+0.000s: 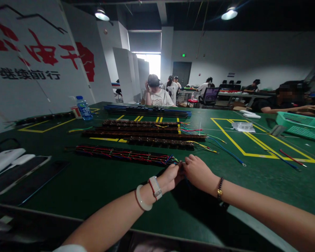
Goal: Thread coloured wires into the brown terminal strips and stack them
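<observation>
My left hand (170, 176) and my right hand (198, 173) meet at the right end of a long black strip (126, 155) laced with red and blue wires. Both hands are closed, fingertips pressed together around the wire ends (175, 160) that come out of the strip. A bit of dark wire shows under my right hand; exactly what each hand pinches is partly hidden by the fingers. Just beyond lie several similar dark strips (144, 133), side by side, with yellow, green and blue leads (227, 150) trailing to the right.
Phones (39, 183) and a white device (5, 161) lie at the left edge. A water bottle (84, 108) stands at the back left. A green basket (301, 126) and loose red and blue wires (292, 158) are at the right. Across the table sits a person (157, 94).
</observation>
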Tool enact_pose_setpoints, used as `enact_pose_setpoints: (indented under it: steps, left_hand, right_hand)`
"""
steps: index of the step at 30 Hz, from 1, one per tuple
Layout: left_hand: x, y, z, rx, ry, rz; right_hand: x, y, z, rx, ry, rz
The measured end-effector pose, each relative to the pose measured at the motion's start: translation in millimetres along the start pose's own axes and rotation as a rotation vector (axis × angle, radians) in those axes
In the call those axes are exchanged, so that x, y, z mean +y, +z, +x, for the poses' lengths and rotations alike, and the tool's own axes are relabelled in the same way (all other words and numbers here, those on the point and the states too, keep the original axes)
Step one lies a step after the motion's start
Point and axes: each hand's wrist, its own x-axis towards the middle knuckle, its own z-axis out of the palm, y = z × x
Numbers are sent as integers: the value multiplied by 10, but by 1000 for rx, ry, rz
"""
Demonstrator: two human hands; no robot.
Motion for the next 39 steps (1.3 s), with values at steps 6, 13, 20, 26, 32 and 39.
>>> enact_pose_setpoints:
  steps: [6, 13, 20, 26, 32, 39]
  left_hand:
    - [-31, 1, -9, 20, 2, 32]
    - [-22, 28, -34, -41, 11, 60]
    - [-53, -36, 8, -57, 70, 137]
    - [9, -11, -91, -29, 15, 130]
    - [74, 31, -138, 8, -86, 162]
    - [104, 58, -143, 90, -106, 244]
  right_hand:
    - [60, -107, -124, -21, 23, 161]
    - [281, -139, -206, -303, 256, 555]
    - [569, -66, -175, -430, 242, 749]
    - [883, -35, -40, -354, 282, 565]
    - [873, 77, 114, -208, 370, 284]
    - [841, 230, 379, -138, 392, 76]
